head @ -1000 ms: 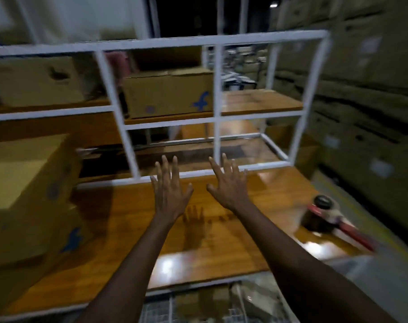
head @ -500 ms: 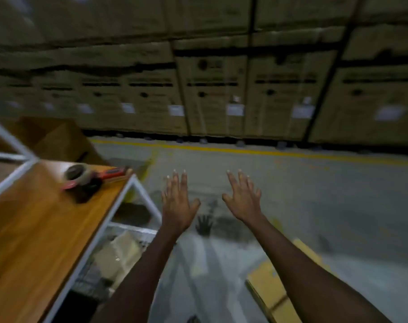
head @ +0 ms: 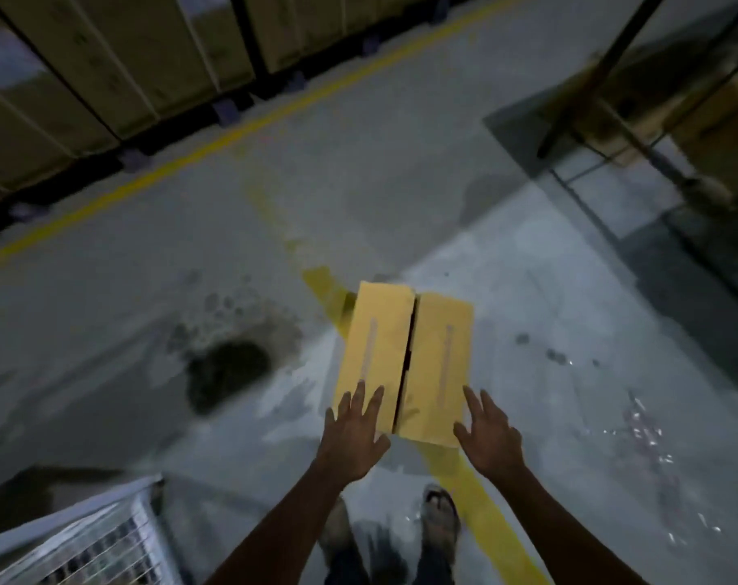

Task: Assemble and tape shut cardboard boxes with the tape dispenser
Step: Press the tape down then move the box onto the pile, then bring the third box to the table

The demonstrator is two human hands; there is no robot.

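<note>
Looking down from my head, I see a flat yellow-brown cardboard box point(head: 403, 365) lying on the grey concrete floor point(head: 147, 289), its two top flaps meeting along a dark centre seam that is not taped. It lies across a yellow painted floor line point(head: 477, 500) that runs toward my feet.

My left hand point(head: 352, 437) is spread wide, palm down, fingers over the near left corner of the box; whether it touches the cardboard I cannot tell. My right hand point(head: 487, 432) is likewise open and spread, just beside the near right corner, holding nothing.

My sandalled foot point(head: 441, 517) stands on the floor below my hands. A dark stain point(head: 228, 369) marks the concrete to the left of the box. A white wire-mesh frame point(head: 97, 538) shows at the lower left, and stacked brown cartons point(head: 105, 57) line the far side beyond another yellow stripe.
</note>
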